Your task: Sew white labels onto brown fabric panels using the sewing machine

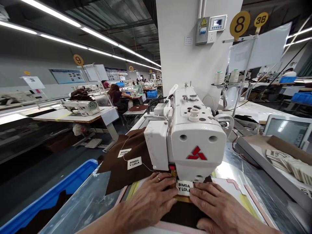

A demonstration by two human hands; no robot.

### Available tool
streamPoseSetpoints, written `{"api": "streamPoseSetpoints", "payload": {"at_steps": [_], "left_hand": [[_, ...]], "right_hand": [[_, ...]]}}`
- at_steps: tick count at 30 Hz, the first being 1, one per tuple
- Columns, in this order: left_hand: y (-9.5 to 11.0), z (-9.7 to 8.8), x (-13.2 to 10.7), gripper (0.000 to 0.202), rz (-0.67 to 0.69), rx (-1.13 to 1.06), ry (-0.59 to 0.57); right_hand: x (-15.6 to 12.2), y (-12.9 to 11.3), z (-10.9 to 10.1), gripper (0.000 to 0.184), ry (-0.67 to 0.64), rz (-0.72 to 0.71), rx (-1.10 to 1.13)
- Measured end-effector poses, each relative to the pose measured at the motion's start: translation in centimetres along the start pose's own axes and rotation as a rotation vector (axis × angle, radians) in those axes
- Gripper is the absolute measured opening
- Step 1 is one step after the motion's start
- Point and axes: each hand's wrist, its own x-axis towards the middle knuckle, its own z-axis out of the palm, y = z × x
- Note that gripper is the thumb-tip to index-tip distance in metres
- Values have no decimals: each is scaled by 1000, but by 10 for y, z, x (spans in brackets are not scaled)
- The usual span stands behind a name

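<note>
Down flat, clasping nothing: left hand and right hand, fingertips pinning a white rectangular label onto smooth dark-brown fabric beneath the glossy white sewing machine head. Further left, labelled brown pieces; right, a shallow tray of stacked labels.

White label with black lettering on brown fabric; white sewing machine bears a red logo.

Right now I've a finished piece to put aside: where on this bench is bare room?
Bare bench shows on the right, between the sewing machine and the tray of labels. Another patch lies front left, between the blue bin and the brown fabric. Under the machine's head it is crowded: left hand and right hand press the label.
</note>
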Motion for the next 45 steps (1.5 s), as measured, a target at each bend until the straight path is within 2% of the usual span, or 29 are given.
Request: {"api": "streamPoseSetpoints", "payload": {"at_steps": [4,6,10,13,19,23,28,30,33,37,40,45], "left_hand": [[-14,-14,-1,27,-36,-27,113],[-16,-19,-1,28,-50,-27,116],[-3,-16,5,26,27,-40,-13],[6,-8,7,26,56,32,-111],[4,0,11,46,97,155,-142],[6,2,22,54,105,95,-184],[5,10,27,65,102,25,-176],[4,11,28,68,103,2,-172],[5,8,32,64,112,-18,-160],[6,3,38,64,111,1,-243],[5,6,38,64,114,43,-268],[-1,10,30,57,162,72,-167]], "right_hand": [[-2,-3,-10,45,-60,-5,-91],[-2,-5,-14,45,-71,-17,-120],[1,-7,-15,46,-108,-20,-119],[2,-8,-12,47,-144,-4,-86],[-5,-5,-9,44,-52,38,-45],[-7,-3,4,45,28,-12,-106],[-10,-1,24,47,220,-29,-134],[-10,-1,22,46,201,-26,-116],[-8,-3,8,44,78,-3,-72],[-6,-5,-6,45,-6,8,-52],[-9,-3,-4,37,18,55,-4],[-17,-3,2,29,97,164,119]]}}
